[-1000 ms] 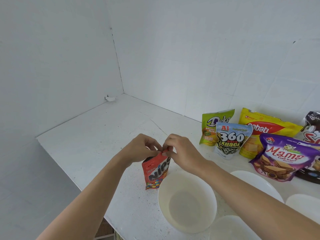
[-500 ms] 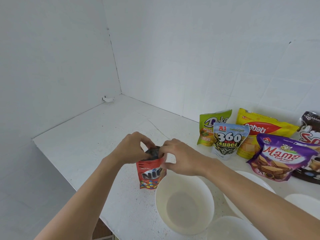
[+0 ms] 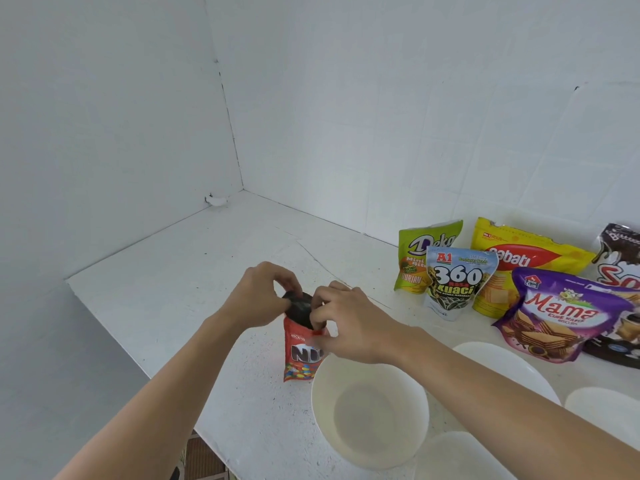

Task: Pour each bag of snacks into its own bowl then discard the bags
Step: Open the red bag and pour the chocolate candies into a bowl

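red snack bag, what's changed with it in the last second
The top of the red snack bag, pinched closed a second ago, is now pulled open, showing its dark inside. The left hand grips the left edge of the mouth, and the right hand grips the right edge. The bag stays upright beside the empty white bowl; the other snack bags have not moved.

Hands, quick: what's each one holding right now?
Left hand: pinches the red bag at its open top.
Right hand: pinches the opposite edge of that top.
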Available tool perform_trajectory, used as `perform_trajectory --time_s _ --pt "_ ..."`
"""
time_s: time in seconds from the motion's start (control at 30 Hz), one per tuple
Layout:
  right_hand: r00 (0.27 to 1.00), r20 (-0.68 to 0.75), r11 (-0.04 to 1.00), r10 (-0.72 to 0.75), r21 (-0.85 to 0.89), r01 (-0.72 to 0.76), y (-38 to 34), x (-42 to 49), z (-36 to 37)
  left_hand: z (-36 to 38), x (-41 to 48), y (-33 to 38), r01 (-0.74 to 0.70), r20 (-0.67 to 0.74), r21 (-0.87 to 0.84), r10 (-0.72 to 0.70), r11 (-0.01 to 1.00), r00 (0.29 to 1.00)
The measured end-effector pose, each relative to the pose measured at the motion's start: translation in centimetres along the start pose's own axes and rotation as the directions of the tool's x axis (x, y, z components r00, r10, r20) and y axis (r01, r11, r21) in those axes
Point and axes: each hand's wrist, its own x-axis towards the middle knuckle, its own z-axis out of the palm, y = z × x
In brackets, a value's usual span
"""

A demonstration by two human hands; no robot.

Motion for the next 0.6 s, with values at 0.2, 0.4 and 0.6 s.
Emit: perform_trajectory --time_s 0.2,0.4,0.6 --pt "1.0 -0.016 1.0 0.026 0.011 -0.026 0.21 -0.09 -0.06 -0.01 -0.42 0.36 -0.032 0.02 -0.023 0.032 0.999 0.999" --pt "1.0 0.007 1.0 0.006 -0.004 -0.006 -0.07 -0.2 0.14 0.25 -0.21 0.07 -0.045 -0.083 0.042 0.048 0.998 0.995" --pt "1.0 -0.009 0.994 -0.017 -0.104 0.016 -0.3 -0.23 0.15 -0.2 0.04 0.84 -0.001 0.023 0.012 0.0 1.0 1.0"
